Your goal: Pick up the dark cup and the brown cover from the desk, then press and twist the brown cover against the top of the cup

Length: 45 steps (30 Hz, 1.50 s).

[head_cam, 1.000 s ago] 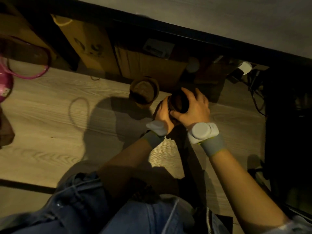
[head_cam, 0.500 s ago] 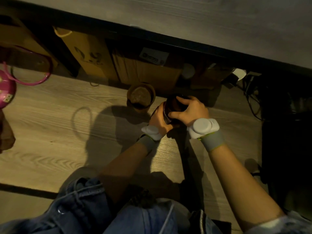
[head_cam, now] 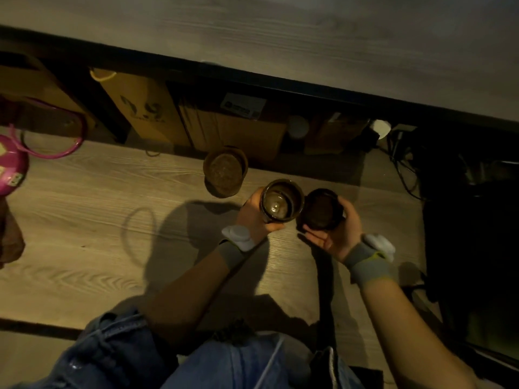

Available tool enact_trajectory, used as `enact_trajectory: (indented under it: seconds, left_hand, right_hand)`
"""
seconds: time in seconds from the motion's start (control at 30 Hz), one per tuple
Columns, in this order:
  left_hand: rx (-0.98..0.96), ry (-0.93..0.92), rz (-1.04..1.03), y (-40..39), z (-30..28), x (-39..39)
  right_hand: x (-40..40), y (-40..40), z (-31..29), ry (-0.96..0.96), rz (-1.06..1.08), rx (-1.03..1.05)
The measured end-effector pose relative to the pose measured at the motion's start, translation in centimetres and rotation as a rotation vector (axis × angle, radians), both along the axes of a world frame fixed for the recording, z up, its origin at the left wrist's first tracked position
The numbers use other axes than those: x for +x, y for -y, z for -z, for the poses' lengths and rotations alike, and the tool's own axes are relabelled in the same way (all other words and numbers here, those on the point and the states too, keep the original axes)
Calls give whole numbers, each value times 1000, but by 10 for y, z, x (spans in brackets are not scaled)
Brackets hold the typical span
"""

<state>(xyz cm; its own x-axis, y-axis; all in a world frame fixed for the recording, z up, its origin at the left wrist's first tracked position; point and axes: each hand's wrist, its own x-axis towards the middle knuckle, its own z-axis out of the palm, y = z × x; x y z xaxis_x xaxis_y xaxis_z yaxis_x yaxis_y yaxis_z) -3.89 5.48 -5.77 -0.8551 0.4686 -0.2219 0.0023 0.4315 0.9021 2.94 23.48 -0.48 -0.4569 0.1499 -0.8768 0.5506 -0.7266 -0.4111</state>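
- Gripping the open jar (head_cam: pixel 282 202), the left hand (head_cam: pixel 254 217) has its fingers curled round the jar's dark side wall, thumb on the near side.
- The jar is held above the wooden floor (head_cam: pixel 98 220), mouth facing the camera; a glossy, pale brown inside shows through the opening.
- The right hand (head_cam: pixel 338 230) holds the dark round lid (head_cam: pixel 321 209), palm turned up, with fingers curled about the lid's far and right edge and the thumb below its near edge.
- The lid sits just beside the jar on its right, the two rims close together or touching; which of the two cannot be told.
- Each wrist carries a grey band with a white device: one on the left wrist (head_cam: pixel 237 237), one on the right wrist (head_cam: pixel 377 245).
- A second jar (head_cam: pixel 224 171) stands on the floor beyond the left hand, near it but apart, with brown contents visible at the top.
- Cardboard boxes (head_cam: pixel 230 130) and a paper bag (head_cam: pixel 140 108) stand under a dark table edge (head_cam: pixel 252 75) behind the second jar.
- A pink object with a loop handle (head_cam: pixel 11 167) lies at the far left.
- Cables (head_cam: pixel 401 161) lie in the dark area at the right.
- Blue jeans (head_cam: pixel 224 363) fill the bottom of the view.
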Motion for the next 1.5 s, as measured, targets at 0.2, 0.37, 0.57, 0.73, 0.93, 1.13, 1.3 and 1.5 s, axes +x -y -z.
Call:
enact_trajectory:
  seconds: [0.2,0.37,0.57,0.73,0.93,1.13,1.3,1.5]
  left_hand:
    - [-26,-4,-43,23,-28,27]
    - [-49,-45,-54,51,-44,49]
    - [2,128,-119,75,-52,70]
    - [55,198,-212,88,-50,81]
    - [112,164,-325,96,-46,80]
    - [90,145,-347,106,-45,70]
    - [54,122,-434,118,-45,47]
    - [69,126,-542,138,-32,24]
  right_hand:
    - [26,21,20,68,5,-72]
    - [36,33,29,108,-102,9]
    - [35,50,34,140,-215,374]
    - [38,48,50,97,-417,720]
    - [45,59,34,130,-570,1109]
    - [16,77,23,-73,-661,1178]
    - [-35,101,20,-225,-672,988]
    - [-83,132,33,-339,-648,859]
